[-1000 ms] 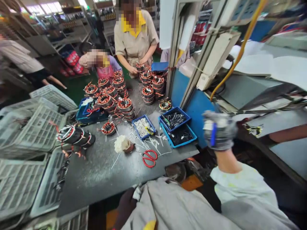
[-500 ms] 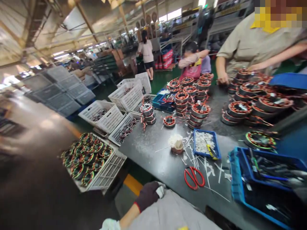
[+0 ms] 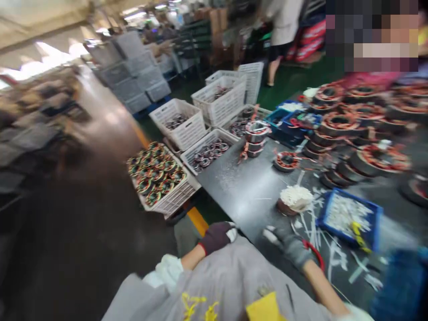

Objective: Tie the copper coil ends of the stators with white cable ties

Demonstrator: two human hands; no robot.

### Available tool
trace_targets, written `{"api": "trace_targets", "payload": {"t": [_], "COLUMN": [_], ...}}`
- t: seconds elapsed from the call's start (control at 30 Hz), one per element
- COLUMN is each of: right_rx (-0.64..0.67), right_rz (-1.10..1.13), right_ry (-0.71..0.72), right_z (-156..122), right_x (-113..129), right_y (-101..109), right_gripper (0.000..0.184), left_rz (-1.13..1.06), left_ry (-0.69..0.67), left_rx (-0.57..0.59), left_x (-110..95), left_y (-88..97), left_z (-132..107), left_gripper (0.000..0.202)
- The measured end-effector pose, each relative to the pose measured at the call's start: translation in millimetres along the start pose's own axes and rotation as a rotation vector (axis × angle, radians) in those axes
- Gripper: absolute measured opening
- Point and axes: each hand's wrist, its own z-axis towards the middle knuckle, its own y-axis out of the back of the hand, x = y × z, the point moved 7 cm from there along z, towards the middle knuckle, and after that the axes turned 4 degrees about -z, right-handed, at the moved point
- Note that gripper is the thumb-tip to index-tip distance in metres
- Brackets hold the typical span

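My left hand (image 3: pixel 219 237), in a dark glove with white fingertips, is at the table's near edge beside my grey apron (image 3: pixel 230 272). Its fingers are curled in; whatever they might hold is hidden. Over the table (image 3: pixel 240 196), my right hand (image 3: pixel 290 246), in a grey glove with pale fingertips, reaches leftward with fingers stretched out and nothing visible in them. It partly covers the red-handled scissors (image 3: pixel 317 257). Beyond it stands a bundle of white strips (image 3: pixel 296 196) in a round brown holder. Loose white strips (image 3: pixel 314 227) lie to its right.
A blue tray (image 3: pixel 378 225) holds white pieces and a yellow-handled tool. Behind are a single copper-wound stator (image 3: pixel 286 161) and stacked stators (image 3: pixel 341 125). Left of the table, a crate (image 3: pixel 174 201) is full of stators; other white crates (image 3: pixel 179 129) stand behind. A blue bin (image 3: pixel 401 285) is at right.
The view has swung left and down. My right hand has come into view over the table by the scissors. My left hand stays at the table edge.
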Motion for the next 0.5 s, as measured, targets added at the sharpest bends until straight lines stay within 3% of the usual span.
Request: {"api": "trace_targets", "payload": {"t": [0.07,0.13,0.23,0.3,0.4,0.5], "right_rx": [0.099,0.089,0.033,0.000,-0.071,-0.167], "right_rz": [0.012,0.010,0.024,0.040,0.044,0.000], "right_ry": [-0.019,-0.074,-0.149,-0.213,-0.419,-0.725], "right_z": [23.3,54.9,92.7,102.6,89.5,44.8], "right_x": [19.7,29.4,31.5,24.7,-6.3,-53.7], "right_y": [-16.0,-19.2,-16.9,-17.0,-15.4,-2.6], "right_gripper": [0.026,0.028,0.027,0.026,0.027,0.035], "left_rz": [-0.003,0.034,0.101,0.134,0.152,0.137], "left_ry": [-0.054,-0.083,-0.136,-0.191,-0.305,-0.414], "left_rx": [0.005,-0.022,-0.046,-0.017,0.092,0.237], "left_x": [14.2,35.6,64.8,74.2,67.5,42.4], "left_y": [16.3,38.1,70.0,82.3,73.4,30.2], "left_z": [12.1,36.6,89.0,127.2,178.5,212.4], "left_gripper": [0.037,0.039,0.038,0.038,0.040,0.039]}}
